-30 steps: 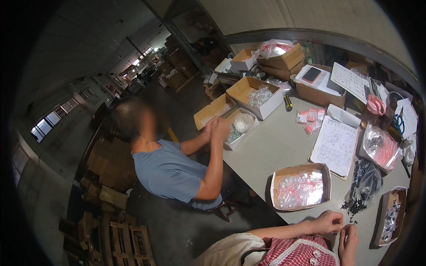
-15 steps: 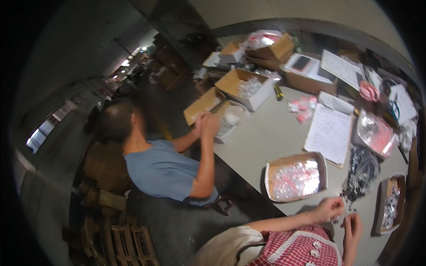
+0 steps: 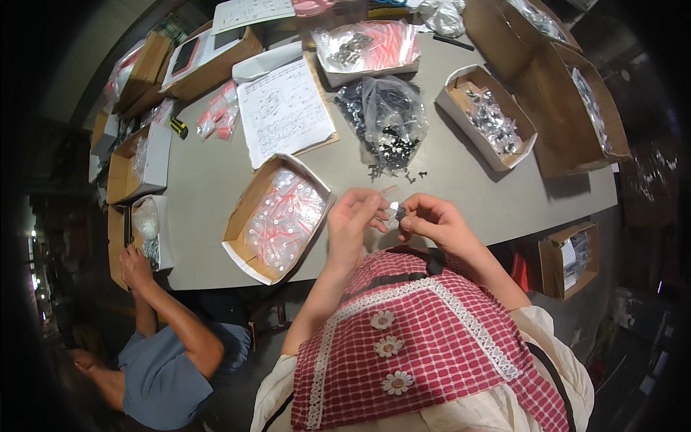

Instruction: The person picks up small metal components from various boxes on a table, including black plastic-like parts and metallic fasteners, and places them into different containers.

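Close together at the table's near edge, my two hands work over a small clear bag. My left hand (image 3: 353, 219) pinches the small clear plastic bag (image 3: 389, 193), which has a thin red strip along its edge. Between the fingertips of my right hand (image 3: 437, 218) are small dark parts (image 3: 401, 214), held against the bag; their exact kind is too small to tell. Just beyond my fingers lie several loose black screws (image 3: 410, 176), spilled by the mouth of a larger clear bag of black screws (image 3: 392, 137). Left of my left hand stands a box of small red-edged bags (image 3: 234, 248).
An open box of metal parts (image 3: 461, 108) stands right of the screws, beside tall cardboard boxes (image 3: 547, 115). Farther off are a paper sheet (image 3: 277, 108), red-edged bags (image 3: 219, 111) and a yellow-black cutter (image 3: 178, 127). At left, a co-worker in blue (image 3: 165, 367) reaches into boxes.
My view has swung from the co-worker's side to straight down over my hands. My hands, slightly apart before, are now closer together around the small bag.
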`<state>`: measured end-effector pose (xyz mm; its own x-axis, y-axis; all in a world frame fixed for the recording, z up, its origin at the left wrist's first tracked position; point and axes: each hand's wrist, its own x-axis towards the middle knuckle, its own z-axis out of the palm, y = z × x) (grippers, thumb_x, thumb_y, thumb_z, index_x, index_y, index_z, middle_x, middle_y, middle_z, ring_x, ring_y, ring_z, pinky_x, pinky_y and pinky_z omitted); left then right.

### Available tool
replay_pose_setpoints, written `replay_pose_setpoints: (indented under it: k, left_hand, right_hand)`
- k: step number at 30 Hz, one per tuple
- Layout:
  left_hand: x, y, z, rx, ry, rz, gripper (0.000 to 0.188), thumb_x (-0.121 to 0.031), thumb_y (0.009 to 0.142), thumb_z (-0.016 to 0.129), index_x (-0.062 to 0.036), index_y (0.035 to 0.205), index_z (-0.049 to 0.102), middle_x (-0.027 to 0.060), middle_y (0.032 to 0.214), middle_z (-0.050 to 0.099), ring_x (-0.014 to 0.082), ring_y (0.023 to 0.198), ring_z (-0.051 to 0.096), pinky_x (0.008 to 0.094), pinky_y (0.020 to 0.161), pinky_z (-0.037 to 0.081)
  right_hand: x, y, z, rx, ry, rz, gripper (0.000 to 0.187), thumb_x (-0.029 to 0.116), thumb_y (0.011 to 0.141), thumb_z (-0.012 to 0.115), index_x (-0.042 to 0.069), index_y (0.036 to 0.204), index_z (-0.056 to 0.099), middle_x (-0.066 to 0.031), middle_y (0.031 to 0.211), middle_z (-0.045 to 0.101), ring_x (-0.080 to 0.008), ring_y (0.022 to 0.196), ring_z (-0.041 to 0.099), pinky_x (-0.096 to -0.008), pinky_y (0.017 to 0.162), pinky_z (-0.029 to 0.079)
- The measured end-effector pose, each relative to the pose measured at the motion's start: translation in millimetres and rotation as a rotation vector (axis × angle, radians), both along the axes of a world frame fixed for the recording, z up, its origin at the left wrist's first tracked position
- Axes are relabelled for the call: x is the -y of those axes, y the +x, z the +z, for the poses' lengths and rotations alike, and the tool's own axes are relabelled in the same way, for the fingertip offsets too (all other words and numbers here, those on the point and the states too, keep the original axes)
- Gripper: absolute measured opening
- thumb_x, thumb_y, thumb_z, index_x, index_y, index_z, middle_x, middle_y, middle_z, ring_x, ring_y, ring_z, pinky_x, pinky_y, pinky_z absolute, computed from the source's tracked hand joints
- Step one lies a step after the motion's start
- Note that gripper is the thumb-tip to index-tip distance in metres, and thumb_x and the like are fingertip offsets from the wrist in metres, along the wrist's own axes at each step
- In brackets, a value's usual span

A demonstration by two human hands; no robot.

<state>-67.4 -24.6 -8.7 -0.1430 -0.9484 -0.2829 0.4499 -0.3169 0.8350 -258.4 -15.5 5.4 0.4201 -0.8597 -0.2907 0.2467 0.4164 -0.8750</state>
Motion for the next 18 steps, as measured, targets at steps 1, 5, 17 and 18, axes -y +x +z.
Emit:
replay_pose_setpoints:
  k: [1, 5, 17, 18]
  left_hand:
    - [0.3, -0.4, 0.6, 0.007, 0.0, -0.003, 0.014, -0.014, 0.098, 0.058, 0.0, 0.1, 0.06, 0.009, 0.089, 0.066, 0.011, 0.072, 0.06, 0.0231, 0.063, 0.051]
    - [-0.8, 2.2, 0.3, 0.057, -0.03, -0.002, 0.015, -0.014, 0.097, 0.059, 0.0001, 0.1, 0.06, 0.0091, 0.09, 0.066, 0.0117, 0.074, 0.061, 0.0233, 0.063, 0.051]
    - [17.1, 59.1, -16.9, 0.489, -0.192, 0.338, 0.015, -0.013, 0.096, 0.061, -0.0007, 0.105, 0.059, 0.0086, 0.097, 0.064, 0.0141, 0.084, 0.062, 0.023, 0.067, 0.049]
    - [20.1, 65.0, -22.4, 0.64, -0.226, 0.391, 0.018, -0.014, 0.094, 0.063, -0.0001, 0.105, 0.059, 0.0102, 0.098, 0.064, 0.0171, 0.083, 0.062, 0.026, 0.067, 0.05]
  right_hand:
    - [-0.6, 0.8, -0.8, 0.011, -0.015, 0.001, 0.016, 0.008, 0.092, 0.066, -0.001, 0.104, 0.06, -0.0019, 0.089, 0.063, -0.0096, 0.082, 0.06, -0.0258, 0.075, 0.05]
    - [-4.2, 4.8, 4.0, -0.116, -0.07, -0.04, 0.013, 0.007, 0.09, 0.068, 0.0, 0.098, 0.06, 0.0004, 0.085, 0.06, -0.0063, 0.079, 0.057, -0.0228, 0.071, 0.047]
    - [14.4, -23.8, -0.1, -0.118, -0.19, -0.389, 0.01, 0.01, 0.089, 0.066, 0.003, 0.092, 0.06, -0.0011, 0.078, 0.062, -0.0082, 0.073, 0.061, -0.0239, 0.069, 0.048]
    - [25.5, -40.3, -5.7, -0.038, -0.227, -0.489, 0.014, 0.014, 0.092, 0.063, 0.002, 0.1, 0.061, -0.0046, 0.087, 0.065, -0.011, 0.075, 0.063, -0.026, 0.073, 0.049]
